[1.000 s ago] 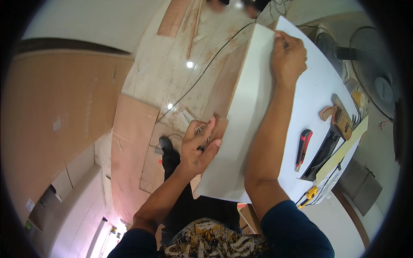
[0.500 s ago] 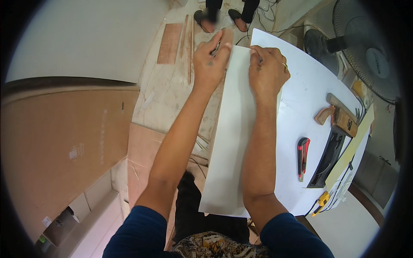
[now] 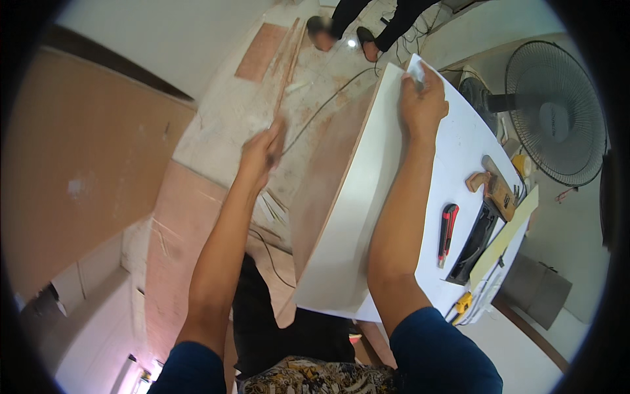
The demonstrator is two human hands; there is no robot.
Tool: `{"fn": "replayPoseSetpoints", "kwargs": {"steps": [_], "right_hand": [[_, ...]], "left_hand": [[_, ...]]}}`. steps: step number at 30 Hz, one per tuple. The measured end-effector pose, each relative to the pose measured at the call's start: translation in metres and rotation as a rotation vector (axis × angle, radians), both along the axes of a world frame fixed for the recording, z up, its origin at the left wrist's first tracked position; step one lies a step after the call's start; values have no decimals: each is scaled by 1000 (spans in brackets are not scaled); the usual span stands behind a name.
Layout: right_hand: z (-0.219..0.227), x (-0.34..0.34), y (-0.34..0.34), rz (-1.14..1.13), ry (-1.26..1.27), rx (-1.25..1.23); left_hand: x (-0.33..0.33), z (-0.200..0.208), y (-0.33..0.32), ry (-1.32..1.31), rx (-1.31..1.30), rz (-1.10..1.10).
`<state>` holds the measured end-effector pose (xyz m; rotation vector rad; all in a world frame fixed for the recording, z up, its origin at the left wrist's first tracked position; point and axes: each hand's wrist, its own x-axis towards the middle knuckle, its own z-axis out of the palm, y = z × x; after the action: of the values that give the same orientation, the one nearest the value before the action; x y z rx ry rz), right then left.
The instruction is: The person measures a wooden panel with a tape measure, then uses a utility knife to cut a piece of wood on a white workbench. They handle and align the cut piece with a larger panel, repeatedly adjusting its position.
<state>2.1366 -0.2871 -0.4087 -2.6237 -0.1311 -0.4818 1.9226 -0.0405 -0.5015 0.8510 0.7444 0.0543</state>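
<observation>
A long white-faced wooden panel (image 3: pixel 351 226) lies tilted across the near left side of the white tabletop (image 3: pixel 472 141), its brown edge and brown side facing left. My right hand (image 3: pixel 423 102) grips the panel's far end, thumb on the white face. Left of the panel and apart from it, my left hand (image 3: pixel 261 156) is over the floor, blurred by motion. Its fingers are curled together; what they hold, if anything, I cannot make out.
On the tabletop lie a red-and-black utility knife (image 3: pixel 447 235), a wooden hand plane (image 3: pixel 497 194), a black tray-like piece (image 3: pixel 474 241) and a yellow tape measure (image 3: pixel 463 303). A fan (image 3: pixel 556 111) stands at right. Wood strips (image 3: pixel 289 72) lie on the floor; another person's feet (image 3: pixel 369 46) are beyond.
My left hand has moved away from the panel's far end, down and left. The panel has tilted, showing more of its brown side, and my right hand stays at its far end. The view has shifted.
</observation>
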Motion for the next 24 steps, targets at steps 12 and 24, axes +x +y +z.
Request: {"fn": "replayPoseSetpoints", "kwargs": {"steps": [12,24], "right_hand": [[19,-43,40,80,308,-396],[0,-49,39,265,119,-265]], "left_hand": [[-364,-69,-28,566,49,25],[-293,-32,-64,262,346,-150]]}}
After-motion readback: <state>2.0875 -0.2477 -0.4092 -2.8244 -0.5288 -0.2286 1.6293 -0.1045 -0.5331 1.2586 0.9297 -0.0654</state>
